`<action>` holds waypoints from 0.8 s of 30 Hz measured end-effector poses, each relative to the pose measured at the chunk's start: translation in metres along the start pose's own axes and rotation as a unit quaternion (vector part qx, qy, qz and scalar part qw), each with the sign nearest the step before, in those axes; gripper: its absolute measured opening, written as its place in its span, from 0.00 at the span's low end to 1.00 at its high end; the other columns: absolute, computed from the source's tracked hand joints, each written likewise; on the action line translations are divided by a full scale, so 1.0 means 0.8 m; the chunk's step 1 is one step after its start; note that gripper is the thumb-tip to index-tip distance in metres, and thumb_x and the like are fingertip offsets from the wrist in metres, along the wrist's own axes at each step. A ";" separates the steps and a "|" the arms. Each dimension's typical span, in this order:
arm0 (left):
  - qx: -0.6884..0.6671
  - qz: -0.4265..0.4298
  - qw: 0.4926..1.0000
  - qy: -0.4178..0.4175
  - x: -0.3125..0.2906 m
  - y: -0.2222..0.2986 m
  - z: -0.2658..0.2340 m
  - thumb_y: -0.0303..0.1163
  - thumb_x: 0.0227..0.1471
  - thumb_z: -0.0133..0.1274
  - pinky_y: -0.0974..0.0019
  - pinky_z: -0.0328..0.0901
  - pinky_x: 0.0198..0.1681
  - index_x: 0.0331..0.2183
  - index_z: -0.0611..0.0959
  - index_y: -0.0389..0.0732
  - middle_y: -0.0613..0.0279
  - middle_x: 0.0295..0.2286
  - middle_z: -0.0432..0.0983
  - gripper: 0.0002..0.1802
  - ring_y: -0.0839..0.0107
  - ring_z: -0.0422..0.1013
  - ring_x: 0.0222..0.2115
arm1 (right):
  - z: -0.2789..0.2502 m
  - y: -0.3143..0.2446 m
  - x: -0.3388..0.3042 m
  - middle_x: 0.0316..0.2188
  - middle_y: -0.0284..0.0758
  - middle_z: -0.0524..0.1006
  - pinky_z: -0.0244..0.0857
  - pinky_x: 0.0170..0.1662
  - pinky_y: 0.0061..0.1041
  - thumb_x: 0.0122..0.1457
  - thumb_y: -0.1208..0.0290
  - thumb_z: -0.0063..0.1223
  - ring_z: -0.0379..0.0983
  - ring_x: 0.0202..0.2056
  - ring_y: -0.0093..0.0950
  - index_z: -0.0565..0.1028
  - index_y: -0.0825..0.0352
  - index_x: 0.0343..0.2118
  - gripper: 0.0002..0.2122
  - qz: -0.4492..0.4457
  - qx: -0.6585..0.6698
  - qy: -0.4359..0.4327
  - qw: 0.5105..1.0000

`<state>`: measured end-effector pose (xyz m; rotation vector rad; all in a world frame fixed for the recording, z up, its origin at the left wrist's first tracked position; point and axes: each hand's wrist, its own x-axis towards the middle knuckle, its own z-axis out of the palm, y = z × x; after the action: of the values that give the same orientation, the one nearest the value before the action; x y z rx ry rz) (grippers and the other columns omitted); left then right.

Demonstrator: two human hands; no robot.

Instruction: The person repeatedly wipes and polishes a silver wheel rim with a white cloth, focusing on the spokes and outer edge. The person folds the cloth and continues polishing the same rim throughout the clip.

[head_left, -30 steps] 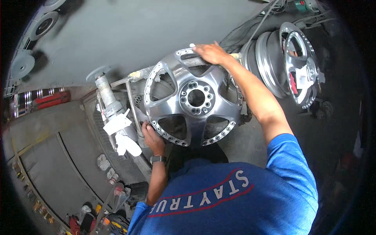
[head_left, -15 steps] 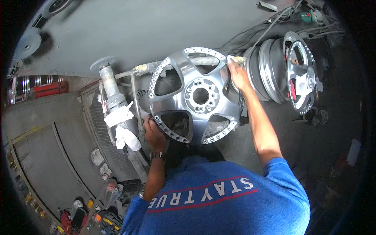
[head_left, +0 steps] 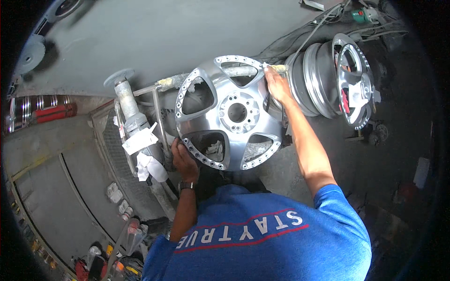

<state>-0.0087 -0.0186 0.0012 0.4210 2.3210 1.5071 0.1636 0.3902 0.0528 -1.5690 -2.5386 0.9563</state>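
A silver five-spoke wheel face point(head_left: 199, 124), with small holes around its rim and a round opening at its hub, is held up in front of me. My left hand point(head_left: 185, 161) is closed on its lower left edge; part of the fingers is hidden behind the rim. At the upper right edge my right hand point(head_left: 277, 84) grips the rim, its fingers pointing away from me. Behind the wheel face runs a dusty metal bar point(head_left: 176, 81), seen partly through the openings between the spokes.
Beside my right hand are a wheel barrel point(head_left: 314, 79) and another spoked wheel face point(head_left: 356, 96). On the left, a power tool with a disc point(head_left: 126, 100) is mounted on a frame, with white cloth point(head_left: 150, 167) hanging there. Cables and a green tool point(head_left: 360, 16) lie at the far right.
The view has shifted slightly. The wheel face and both hands sit a little further left in the picture, and both hands keep their hold on the rim.
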 end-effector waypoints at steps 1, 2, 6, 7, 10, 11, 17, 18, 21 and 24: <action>-0.001 -0.007 1.000 -0.004 -0.001 -0.001 -0.001 0.43 0.75 0.40 0.53 0.70 0.54 0.61 0.75 0.32 0.41 0.48 0.82 0.27 0.49 0.78 0.49 | 0.013 -0.007 -0.014 0.74 0.48 0.60 0.40 0.75 0.60 0.76 0.46 0.31 0.54 0.74 0.46 0.58 0.68 0.74 0.34 -0.022 -0.046 0.024 0.998; -0.003 -0.015 1.000 -0.006 -0.001 -0.002 -0.001 0.43 0.75 0.40 0.53 0.69 0.54 0.61 0.75 0.32 0.41 0.49 0.81 0.27 0.49 0.78 0.50 | 0.028 -0.014 -0.035 0.74 0.48 0.60 0.39 0.75 0.60 0.76 0.47 0.32 0.53 0.75 0.45 0.58 0.68 0.74 0.34 -0.045 -0.095 0.047 0.993; -0.010 -0.018 1.000 -0.004 -0.002 -0.029 -0.002 0.43 0.75 0.39 0.52 0.68 0.57 0.61 0.75 0.33 0.38 0.52 0.79 0.27 0.46 0.76 0.52 | 0.058 -0.056 -0.122 0.76 0.45 0.56 0.33 0.76 0.60 0.76 0.50 0.34 0.48 0.77 0.40 0.54 0.66 0.76 0.33 -0.149 -0.188 0.043 0.970; -0.010 -0.031 0.999 -0.008 -0.004 -0.029 -0.003 0.43 0.74 0.40 0.51 0.68 0.57 0.61 0.75 0.33 0.38 0.52 0.79 0.27 0.45 0.76 0.53 | 0.053 -0.052 -0.115 0.76 0.46 0.57 0.34 0.76 0.62 0.76 0.50 0.34 0.49 0.77 0.41 0.55 0.67 0.75 0.32 -0.136 -0.182 0.043 0.973; 0.014 -0.030 0.999 -0.012 -0.002 -0.010 -0.006 0.43 0.74 0.40 0.50 0.67 0.58 0.60 0.75 0.33 0.37 0.53 0.78 0.27 0.42 0.75 0.53 | 0.019 -0.033 -0.069 0.75 0.45 0.59 0.35 0.74 0.66 0.77 0.51 0.33 0.50 0.76 0.42 0.58 0.70 0.73 0.31 -0.069 -0.136 0.026 0.988; 0.024 -0.025 0.999 -0.013 -0.004 -0.007 -0.006 0.43 0.74 0.40 0.50 0.67 0.58 0.60 0.75 0.33 0.37 0.53 0.78 0.27 0.42 0.75 0.53 | 0.012 -0.027 -0.052 0.75 0.47 0.58 0.35 0.74 0.65 0.76 0.49 0.33 0.50 0.76 0.43 0.59 0.70 0.73 0.32 -0.028 -0.058 0.017 0.998; 0.021 -0.018 0.999 -0.018 -0.003 -0.011 -0.009 0.44 0.74 0.40 0.49 0.68 0.57 0.60 0.75 0.32 0.36 0.53 0.78 0.27 0.42 0.75 0.53 | 0.092 -0.095 -0.128 0.74 0.52 0.58 0.28 0.75 0.63 0.75 0.46 0.37 0.50 0.76 0.45 0.56 0.77 0.73 0.37 -0.116 -0.211 0.094 0.966; 0.017 -0.024 0.999 -0.026 -0.002 -0.008 -0.008 0.44 0.74 0.40 0.50 0.68 0.57 0.60 0.75 0.32 0.36 0.53 0.78 0.27 0.42 0.75 0.53 | 0.107 -0.110 -0.135 0.74 0.53 0.59 0.26 0.75 0.64 0.74 0.46 0.39 0.50 0.76 0.45 0.55 0.78 0.73 0.38 -0.141 -0.219 0.083 0.962; 0.019 -0.024 0.999 -0.040 0.001 0.000 -0.011 0.44 0.74 0.40 0.50 0.68 0.56 0.60 0.75 0.32 0.36 0.52 0.78 0.27 0.42 0.75 0.53 | 0.131 -0.163 -0.134 0.73 0.52 0.59 0.23 0.75 0.63 0.73 0.46 0.41 0.49 0.77 0.44 0.56 0.77 0.73 0.38 -0.161 -0.180 0.091 0.966; 0.019 -0.009 0.999 -0.044 0.001 0.001 -0.008 0.42 0.74 0.39 0.49 0.68 0.56 0.60 0.75 0.31 0.36 0.52 0.78 0.26 0.42 0.75 0.53 | 0.124 -0.165 -0.118 0.74 0.50 0.59 0.22 0.75 0.63 0.73 0.46 0.40 0.49 0.77 0.43 0.56 0.75 0.73 0.38 -0.235 -0.163 0.089 0.954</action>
<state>-0.0121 -0.0232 0.0042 0.4660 2.2829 1.4092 0.0730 0.2235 0.0663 -0.9509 -2.8355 0.3434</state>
